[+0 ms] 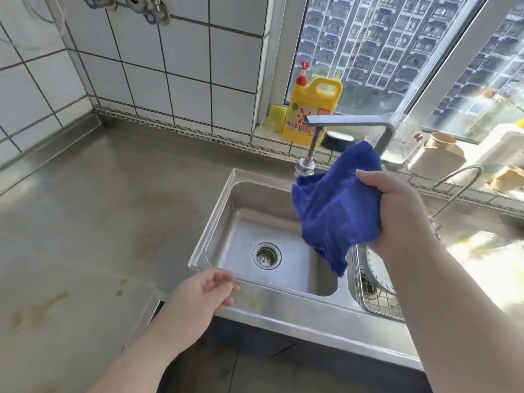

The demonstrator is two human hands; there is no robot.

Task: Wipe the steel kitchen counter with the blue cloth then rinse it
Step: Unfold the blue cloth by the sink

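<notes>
My right hand (397, 211) grips the blue cloth (334, 205), which hangs bunched over the steel sink (215, 219), just below the faucet spout (304, 167). No water stream is visible. My left hand (204, 296) hovers with fingers apart at the sink's front left rim, holding nothing. The steel counter (99, 199) stretches to the left, with yellowish stains near the front.
A yellow detergent jug (312, 109) and a yellow sponge (276, 117) stand on the window sill behind the sink. A wire basket (374, 296) with a dish sits in the right basin. A second thin tap (456, 188) and containers stand at the right.
</notes>
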